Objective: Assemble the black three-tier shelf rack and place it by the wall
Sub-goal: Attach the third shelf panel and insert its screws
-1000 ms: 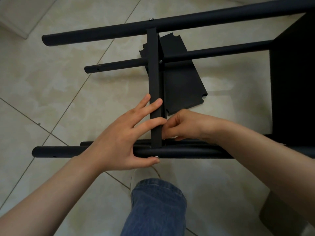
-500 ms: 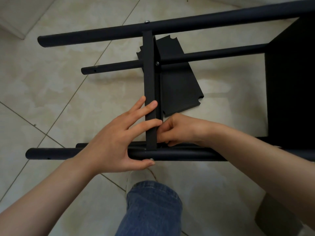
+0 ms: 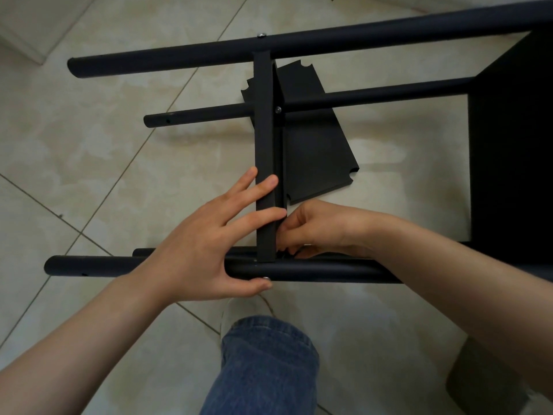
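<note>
- The rack (image 3: 359, 35) lies on its side on the floor (image 3: 104, 145), about half built, I'd say: one shelf (image 3: 508, 145) fitted at the right, a crossbar (image 3: 264, 157) screwed across.
- A loose panel (image 3: 317, 151) lies on the tiles underneath, not yet fitted; the wall comes after.
- Left hand (image 3: 203, 241) flat, fingers straight across the crossbar, thumb under the near tube (image 3: 314, 269).
- Right hand (image 3: 317, 226) curled at the joint; what it pinches, I cannot tell.
- No box or tray in sight.
</note>
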